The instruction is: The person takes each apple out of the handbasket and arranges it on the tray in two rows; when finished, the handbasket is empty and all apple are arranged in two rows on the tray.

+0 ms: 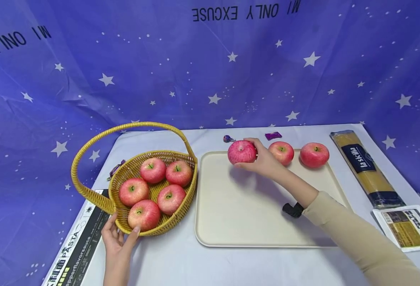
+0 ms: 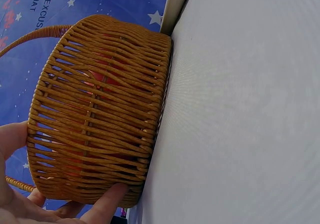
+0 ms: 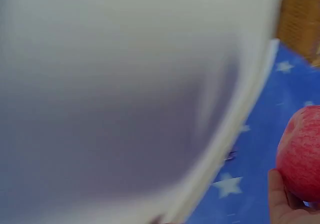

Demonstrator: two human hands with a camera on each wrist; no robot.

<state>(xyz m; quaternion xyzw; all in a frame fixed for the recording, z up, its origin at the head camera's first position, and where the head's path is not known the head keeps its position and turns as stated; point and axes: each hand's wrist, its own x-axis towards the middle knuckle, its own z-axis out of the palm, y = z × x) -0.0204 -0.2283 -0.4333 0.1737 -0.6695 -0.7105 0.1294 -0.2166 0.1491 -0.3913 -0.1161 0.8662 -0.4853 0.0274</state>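
My left hand (image 1: 118,245) grips the near left side of a yellow wicker basket (image 1: 172,225), thumb at the rim and fingers against the woven wall. Several red apples (image 1: 144,215) lie inside it, under a tall arched handle. In the left wrist view, the weave of the basket (image 2: 100,109) fills much of the picture. My right hand (image 1: 261,161) holds an apple (image 1: 239,152) between thumb and fingers, above the far left part of a beige tray (image 1: 231,216). The right wrist view catches this apple (image 3: 302,154) at its right edge. Two more apples (image 1: 280,153) sit along the tray's far side.
A lollipop (image 1: 228,138) and a purple wrapped candy (image 1: 273,136) lie behind the tray. On the right are a pasta pack (image 1: 367,169) and a white-edged packet (image 1: 408,227). A black and white pasta box (image 1: 85,238) lies left of the basket. A starry blue cloth (image 1: 181,59) hangs behind.
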